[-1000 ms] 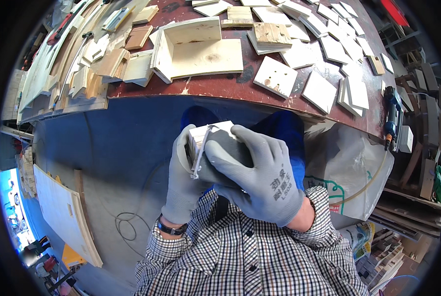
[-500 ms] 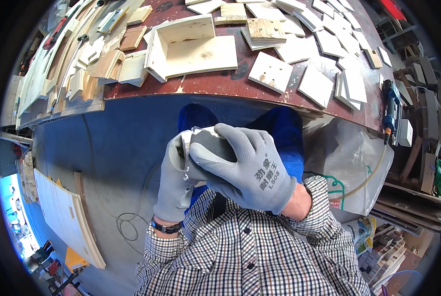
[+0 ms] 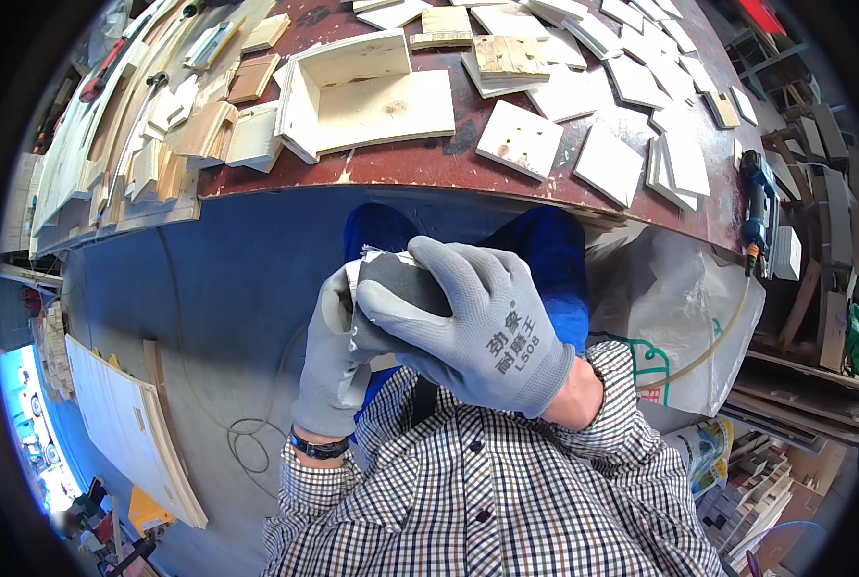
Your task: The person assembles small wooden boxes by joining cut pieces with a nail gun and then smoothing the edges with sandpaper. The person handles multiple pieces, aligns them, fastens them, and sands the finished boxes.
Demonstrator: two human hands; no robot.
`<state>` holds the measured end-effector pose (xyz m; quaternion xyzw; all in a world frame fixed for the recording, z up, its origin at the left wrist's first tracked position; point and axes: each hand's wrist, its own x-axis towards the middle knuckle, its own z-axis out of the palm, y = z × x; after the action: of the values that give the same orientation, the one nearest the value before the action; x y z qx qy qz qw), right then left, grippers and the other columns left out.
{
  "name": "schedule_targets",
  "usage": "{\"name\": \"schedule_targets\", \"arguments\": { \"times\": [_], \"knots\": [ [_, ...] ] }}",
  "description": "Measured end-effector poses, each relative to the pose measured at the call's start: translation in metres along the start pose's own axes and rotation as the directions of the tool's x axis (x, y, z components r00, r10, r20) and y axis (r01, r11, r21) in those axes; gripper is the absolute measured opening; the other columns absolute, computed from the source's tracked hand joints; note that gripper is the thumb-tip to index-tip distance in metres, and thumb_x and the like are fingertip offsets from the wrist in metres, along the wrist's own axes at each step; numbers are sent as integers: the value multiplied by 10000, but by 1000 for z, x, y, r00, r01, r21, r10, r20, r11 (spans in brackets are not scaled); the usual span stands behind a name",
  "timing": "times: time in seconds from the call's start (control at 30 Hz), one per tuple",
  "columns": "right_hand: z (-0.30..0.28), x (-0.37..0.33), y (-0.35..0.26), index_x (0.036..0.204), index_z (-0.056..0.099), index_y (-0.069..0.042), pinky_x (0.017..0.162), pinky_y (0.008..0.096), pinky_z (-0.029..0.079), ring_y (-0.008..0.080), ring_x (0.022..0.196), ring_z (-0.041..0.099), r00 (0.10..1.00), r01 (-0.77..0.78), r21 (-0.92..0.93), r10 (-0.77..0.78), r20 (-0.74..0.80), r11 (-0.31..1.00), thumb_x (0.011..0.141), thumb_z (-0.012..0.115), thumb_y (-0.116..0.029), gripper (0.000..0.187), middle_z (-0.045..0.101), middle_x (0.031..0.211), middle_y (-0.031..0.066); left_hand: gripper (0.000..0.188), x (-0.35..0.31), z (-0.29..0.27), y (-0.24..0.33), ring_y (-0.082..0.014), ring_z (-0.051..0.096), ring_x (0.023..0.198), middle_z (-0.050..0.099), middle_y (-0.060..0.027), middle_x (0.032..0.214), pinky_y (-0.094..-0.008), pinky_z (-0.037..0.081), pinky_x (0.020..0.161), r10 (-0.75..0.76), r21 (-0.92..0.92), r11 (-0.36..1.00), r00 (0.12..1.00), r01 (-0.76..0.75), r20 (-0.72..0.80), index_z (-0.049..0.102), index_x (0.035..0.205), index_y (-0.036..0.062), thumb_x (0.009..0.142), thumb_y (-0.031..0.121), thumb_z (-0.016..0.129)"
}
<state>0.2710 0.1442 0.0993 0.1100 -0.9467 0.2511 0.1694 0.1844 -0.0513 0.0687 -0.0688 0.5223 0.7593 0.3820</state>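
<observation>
In front of my chest, my right hand point(image 3: 482, 322), in a grey work glove, is closed around a dark grey sanding block point(image 3: 402, 279) with its thumb along the near side. My left hand point(image 3: 329, 351), gloved too, wraps a pale piece of wood point(image 3: 354, 275) that shows only as a thin light edge beside the block. Block and wood press against each other. Most of the wood is covered by both gloves. Ragged pale bits cling to the block's edge.
Ahead stands a dark red worktable point(image 3: 391, 171) bearing an open wooden box frame point(image 3: 381, 106) and many pale wood squares point(image 3: 521, 139). A power tool with a hose point(image 3: 758, 202) lies at its right edge. A clear plastic bag point(image 3: 679, 288) hangs below; boards point(image 3: 126, 418) lean at left.
Both hands, with the block and the wood, have shifted slightly left and up in the picture. The grip of each stays the same, and the view has moved a little.
</observation>
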Motion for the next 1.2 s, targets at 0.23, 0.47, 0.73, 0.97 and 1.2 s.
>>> {"name": "schedule_targets", "arguments": {
  "times": [0.23, 0.47, 0.73, 0.97, 1.2],
  "knots": [
    [-22, -37, 53, 1519, 591, -95, 1049, 515, 454, 396, 1209, 600, 953, -292, -10, 292, 80, 956, 891, 805, -329, 703, 571, 1407, 228, 1113, -2, -28, -12, -242, 568, 1368, 559, -102, 1453, -409, 498, 1165, 262, 290, 914, 959, -283, 110, 439, 1535, 31, 623, 219, 1050],
    [-27, 0, 15, 1517, 608, -278, 1021, 530, 465, 373, 1194, 621, 983, -11, 178, -22, 184, 984, 941, 718, -481, 621, 576, 1399, 199, 1054, -6, -8, 2, -209, 572, 1335, 575, -79, 1439, -382, 462, 1175, 203, 387, 886, 963, -257, 174, 489, 1526, 46, 617, 132, 1016],
    [-26, -7, 42, 1520, 603, -198, 1027, 505, 470, 375, 1173, 618, 994, -92, 154, 81, 74, 984, 952, 736, -395, 615, 583, 1386, 213, 1120, -6, -21, -14, -205, 586, 1320, 596, -71, 1413, -372, 453, 1164, 165, 226, 951, 965, -211, 205, 485, 1522, 17, 560, 188, 1032],
    [-6, -6, 56, 1536, 585, -210, 1006, 519, 496, 384, 1144, 634, 974, -142, 104, 119, 195, 984, 979, 687, -425, 606, 602, 1366, 201, 1168, -8, -14, -2, -231, 586, 1350, 590, -100, 1440, -396, 449, 1194, 82, 175, 977, 973, -120, 214, 469, 1532, -9, 531, 202, 1033],
    [-22, 7, 27, 1536, 576, -196, 1016, 528, 481, 372, 1141, 626, 989, 63, 176, -85, 120, 982, 946, 719, -425, 648, 585, 1346, 196, 1147, -4, -20, -9, -224, 585, 1339, 598, -94, 1423, -387, 470, 1158, 101, 242, 957, 967, -158, 234, 461, 1537, 2, 565, 227, 1026]
  ]
}}
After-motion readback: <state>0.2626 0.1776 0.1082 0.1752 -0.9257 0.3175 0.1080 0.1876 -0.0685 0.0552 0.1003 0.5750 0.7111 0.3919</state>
